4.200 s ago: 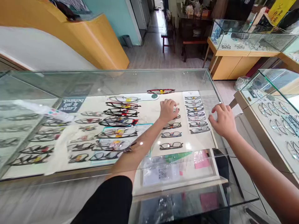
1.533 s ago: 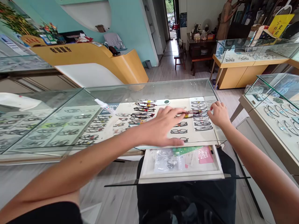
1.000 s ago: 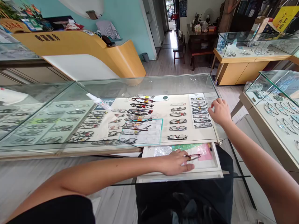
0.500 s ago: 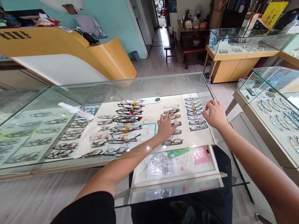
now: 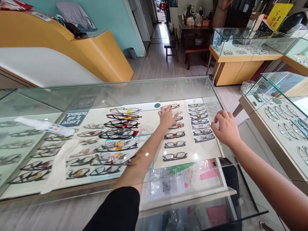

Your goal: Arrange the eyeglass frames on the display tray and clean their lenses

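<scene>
My left hand (image 5: 166, 117) reaches over the glass display case (image 5: 134, 82), its fingertips on a dark-framed pair of eyeglasses (image 5: 175, 106) at the far end of a column. The thumb points away to the right. Below it in the column lie more frames, among them a dark pair (image 5: 175, 156) nearest me. Beside the case's right edge, my right hand (image 5: 226, 128) is loosely curled, with a gap between thumb and forefinger and nothing visible in it. A white tray (image 5: 194, 138) of several stacked glasses lies between the hands, inside the case.
Stacked frames (image 5: 122, 124) fill the middle of the case. A white bottle (image 5: 45, 125) and a white cloth (image 5: 59, 166) rest at the left. An open drawer (image 5: 216, 189) holds plastic bags and pink paper. Another glass case (image 5: 250, 104) stands at right.
My left hand has moved toward the far end of the column, and the pair at its fingertips now lies beyond the clear one. The view has shifted; my right hand keeps its pose.
</scene>
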